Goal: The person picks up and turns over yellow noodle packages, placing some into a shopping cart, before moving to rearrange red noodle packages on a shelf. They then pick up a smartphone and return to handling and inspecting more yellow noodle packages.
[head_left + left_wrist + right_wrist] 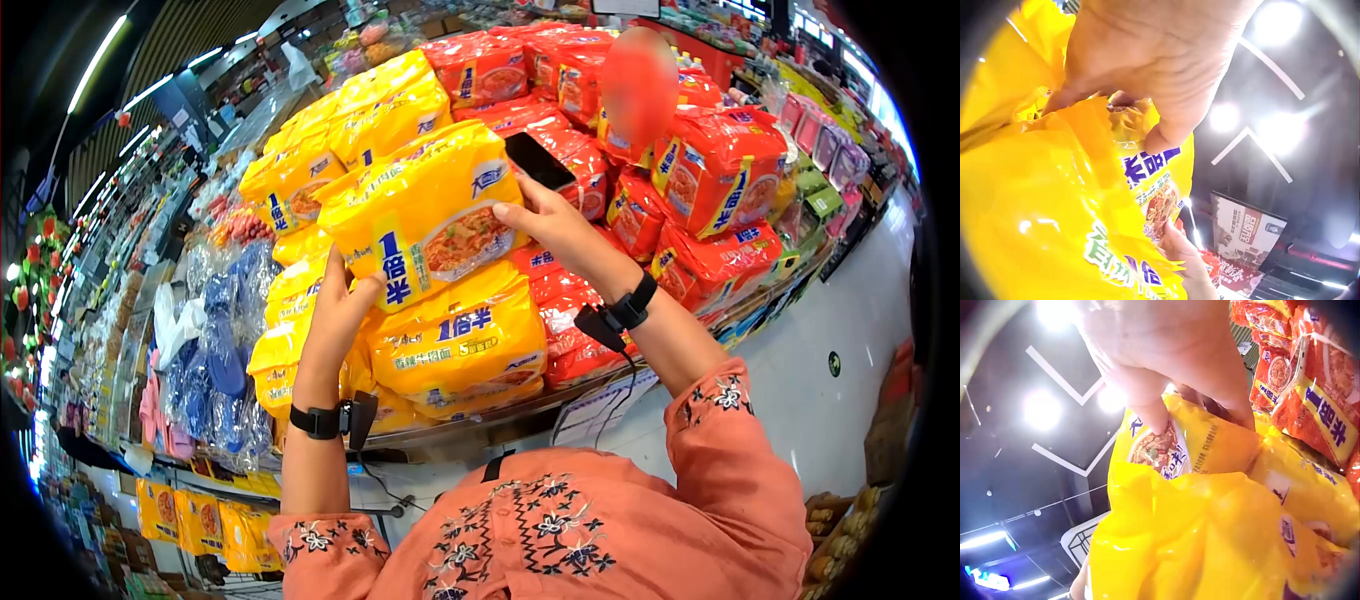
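Both hands hold a yellow multipack of instant noodles, tilted up over the pile, its printed noodle bowl facing the person. My left hand grips its lower left edge, the thumb on the front and the other fingers hidden behind. At its right end, my right hand holds with the thumb beside the bowl picture; the remaining fingers are mostly hidden. The right wrist view shows that thumb on the pack's printed face. Below the held pack lies another yellow noodle pack.
Yellow packs are stacked behind and left, red noodle packs right. A black phone lies on the red packs just behind the right hand. Bagged blue slippers hang at left. The display edge runs before the person.
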`<state>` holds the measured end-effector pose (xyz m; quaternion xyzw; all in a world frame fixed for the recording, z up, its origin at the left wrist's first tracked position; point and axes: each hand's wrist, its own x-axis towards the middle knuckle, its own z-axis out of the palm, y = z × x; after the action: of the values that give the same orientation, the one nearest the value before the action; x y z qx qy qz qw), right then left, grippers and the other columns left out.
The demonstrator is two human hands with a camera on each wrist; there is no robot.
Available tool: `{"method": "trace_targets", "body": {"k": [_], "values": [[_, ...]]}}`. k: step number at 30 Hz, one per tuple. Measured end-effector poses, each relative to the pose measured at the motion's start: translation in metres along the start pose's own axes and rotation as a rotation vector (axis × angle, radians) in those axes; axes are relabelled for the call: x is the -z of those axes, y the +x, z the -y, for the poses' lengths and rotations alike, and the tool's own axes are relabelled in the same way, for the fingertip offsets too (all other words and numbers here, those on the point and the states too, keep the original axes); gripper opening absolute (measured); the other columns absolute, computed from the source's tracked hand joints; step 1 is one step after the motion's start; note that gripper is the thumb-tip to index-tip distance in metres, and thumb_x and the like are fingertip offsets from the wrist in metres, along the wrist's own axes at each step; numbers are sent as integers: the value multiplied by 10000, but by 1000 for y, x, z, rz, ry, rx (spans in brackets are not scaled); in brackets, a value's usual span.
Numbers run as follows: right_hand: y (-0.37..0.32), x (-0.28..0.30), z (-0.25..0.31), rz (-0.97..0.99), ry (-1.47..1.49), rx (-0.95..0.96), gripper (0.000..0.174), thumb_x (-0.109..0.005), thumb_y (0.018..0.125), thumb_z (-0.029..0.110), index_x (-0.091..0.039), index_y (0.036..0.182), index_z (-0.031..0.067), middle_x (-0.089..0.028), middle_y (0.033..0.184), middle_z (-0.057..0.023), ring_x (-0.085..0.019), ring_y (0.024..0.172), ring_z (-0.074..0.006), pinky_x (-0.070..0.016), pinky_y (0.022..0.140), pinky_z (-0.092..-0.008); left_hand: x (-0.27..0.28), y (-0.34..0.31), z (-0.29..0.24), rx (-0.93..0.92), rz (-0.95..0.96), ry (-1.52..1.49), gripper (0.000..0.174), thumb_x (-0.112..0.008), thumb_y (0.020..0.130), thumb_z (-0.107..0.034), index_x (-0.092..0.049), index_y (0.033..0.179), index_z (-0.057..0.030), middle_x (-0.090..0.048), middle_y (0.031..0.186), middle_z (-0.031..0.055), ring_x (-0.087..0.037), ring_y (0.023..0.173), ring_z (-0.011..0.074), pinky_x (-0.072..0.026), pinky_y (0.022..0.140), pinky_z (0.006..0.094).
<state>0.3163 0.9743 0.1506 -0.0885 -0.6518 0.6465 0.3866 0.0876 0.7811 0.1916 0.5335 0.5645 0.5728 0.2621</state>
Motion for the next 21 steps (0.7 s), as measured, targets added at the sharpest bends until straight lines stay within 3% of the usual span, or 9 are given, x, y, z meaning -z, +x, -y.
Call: {"method": "trace_targets", "body": {"k": [11,13,14,21], "values": [[-1,-2,17,91,-6,-4,556,-635,973,249,-426,1428,8,-572,1316,-67,-543,1193,-141,-430,1036,-316,1,9,-10,36,32,125,665,-705,922,-315,-396,1416,6,-574,1321,138,-551,1195,204,-416,1042,343],[2,-4,33,138,-44,14,589,-623,980,244,-384,1477,37,-546,1368,-49,-514,1241,-135,-411,1060,-315,4,20,-16,-44,71,119,619,-705,924,-307,-441,1386,9,-599,1296,117,-569,1176,189,-434,1024,337],[10,-5,33,130,-8,78,533,-630,976,251,-446,1421,20,-572,1330,-45,-524,1221,-131,-416,1051,-311,10,28,-23,-38,82,118,600,-704,924,-302,-457,1375,8,-612,1279,108,-580,1161,187,-443,1015,336],[91,6,43,98,-163,343,512,-653,950,238,-490,1359,-23,-634,1229,-92,-598,1118,-154,-472,988,-311,48,107,-52,-33,41,140,479,-705,901,-305,-563,1271,-36,-684,1111,44,-670,975,146,-539,847,312]]}}
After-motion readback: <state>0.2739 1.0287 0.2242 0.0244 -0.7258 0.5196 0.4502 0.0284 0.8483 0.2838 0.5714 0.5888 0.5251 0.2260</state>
